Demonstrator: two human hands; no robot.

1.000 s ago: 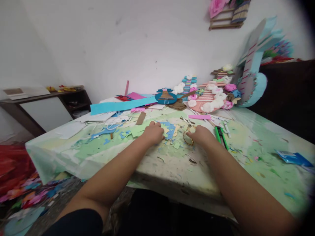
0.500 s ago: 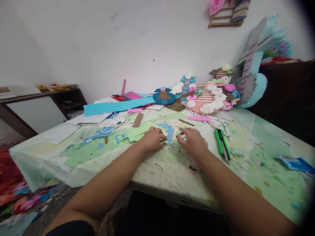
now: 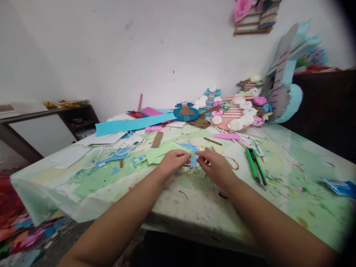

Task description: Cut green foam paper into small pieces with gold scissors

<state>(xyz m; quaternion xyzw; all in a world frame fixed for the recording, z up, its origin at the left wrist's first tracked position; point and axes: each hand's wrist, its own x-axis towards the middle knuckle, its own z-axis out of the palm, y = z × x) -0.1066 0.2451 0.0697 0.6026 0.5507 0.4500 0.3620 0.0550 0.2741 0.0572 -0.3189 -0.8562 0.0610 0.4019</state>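
My left hand [image 3: 175, 161] is raised slightly over the table, thumb and fingers pressed together. A small pale green paper scrap [image 3: 191, 152] seems to show at its fingertips. Facing it, a short gap away, is my right hand [image 3: 216, 165], its fingers bent and thumb drawn in; whatever it pinches is too small to make out. Beneath both hands lie blue paper [image 3: 187, 146] and small cuttings. Light green paper strips [image 3: 155, 154] lie left of my left hand. Scissors with gold-coloured handles [image 3: 233, 162] rest beside my right hand, partly hidden by it.
A green utility knife [image 3: 255, 167] lies at right, near markers [image 3: 260, 151] and a pink strip [image 3: 226, 137]. Behind are a long blue strip [image 3: 133, 124], a teal paper lute [image 3: 185, 112] and a pink decorated instrument shape [image 3: 236, 113]. A blue packet [image 3: 339, 186] sits far right.
Both hands have lifted a little off the paper scraps and their fingertips have drawn closer together. The left fingers have closed into a pinch. More of the scissors' handles shows.
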